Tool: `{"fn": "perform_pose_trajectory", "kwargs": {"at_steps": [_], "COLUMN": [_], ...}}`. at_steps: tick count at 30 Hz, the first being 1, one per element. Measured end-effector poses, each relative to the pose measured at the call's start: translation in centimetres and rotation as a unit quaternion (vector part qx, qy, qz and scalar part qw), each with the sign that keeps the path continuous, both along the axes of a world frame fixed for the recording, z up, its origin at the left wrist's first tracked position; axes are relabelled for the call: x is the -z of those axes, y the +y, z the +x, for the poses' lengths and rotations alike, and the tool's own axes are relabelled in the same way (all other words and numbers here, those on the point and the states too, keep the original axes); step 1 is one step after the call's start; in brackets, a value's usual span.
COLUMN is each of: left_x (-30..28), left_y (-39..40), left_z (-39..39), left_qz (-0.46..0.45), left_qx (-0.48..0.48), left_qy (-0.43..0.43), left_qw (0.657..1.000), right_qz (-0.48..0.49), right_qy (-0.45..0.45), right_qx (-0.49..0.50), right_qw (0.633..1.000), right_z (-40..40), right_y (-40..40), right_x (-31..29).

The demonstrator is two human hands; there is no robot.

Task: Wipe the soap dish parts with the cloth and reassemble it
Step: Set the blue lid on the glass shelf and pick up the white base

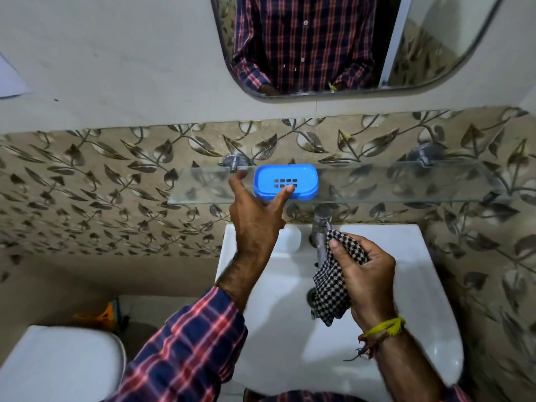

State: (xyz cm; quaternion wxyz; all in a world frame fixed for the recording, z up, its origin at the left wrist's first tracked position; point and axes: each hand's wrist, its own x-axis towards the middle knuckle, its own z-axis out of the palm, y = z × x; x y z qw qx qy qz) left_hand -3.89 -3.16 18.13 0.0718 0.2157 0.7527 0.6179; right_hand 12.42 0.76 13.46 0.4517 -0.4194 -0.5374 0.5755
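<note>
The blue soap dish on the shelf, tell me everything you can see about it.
The soap dish is bright blue, glossy plastic by the look, a rounded rectangle with a raised rim. Its inner tray has two rows of small rectangular drain slots near the middle. It looks assembled and empty, sitting flat on the glass shelf against the leaf-patterned wall, above the tap. The left hand reaches to its near edge, one fingertip overlapping it; real contact can't be confirmed.

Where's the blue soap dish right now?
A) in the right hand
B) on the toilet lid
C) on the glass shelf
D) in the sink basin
C: the blue soap dish sits assembled on the glass shelf above the tap, with the open left hand at its front edge, while the right hand holds only the checked cloth over the sink.
</note>
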Motion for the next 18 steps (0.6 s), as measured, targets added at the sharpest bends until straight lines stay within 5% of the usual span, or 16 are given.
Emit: {"fn": "perform_pose_trajectory", "kwargs": {"at_steps": [4, 11, 15, 18], "left_x": [3.7, 14.0, 16.7, 16.8], "left_y": [-1.8, -3.9, -3.4, -2.5], "left_z": [0.9, -3.9, -5.8, -6.3], "left_qz": [0.000, -0.211, -0.214, -0.169], "left_qx": [-0.015, 0.009, 0.010, 0.003], "left_qy": [0.051, 0.065, -0.182, -0.366], "left_qw": [0.999, 0.975, 0.960, 0.915], "right_qz": [-0.008, 0.005, -0.012, -0.009], "right_qy": [-0.017, -0.043, -0.041, -0.055], "right_qx": [0.005, 0.029, 0.033, 0.042], "right_qw": [1.000, 0.999, 0.999, 0.998], "right_z": [0.0, 0.4, 0.7, 0.6], "right_y": [-0.1, -0.9, -1.5, -1.6], "right_x": [0.4, 1.2, 1.8, 2.2]}}
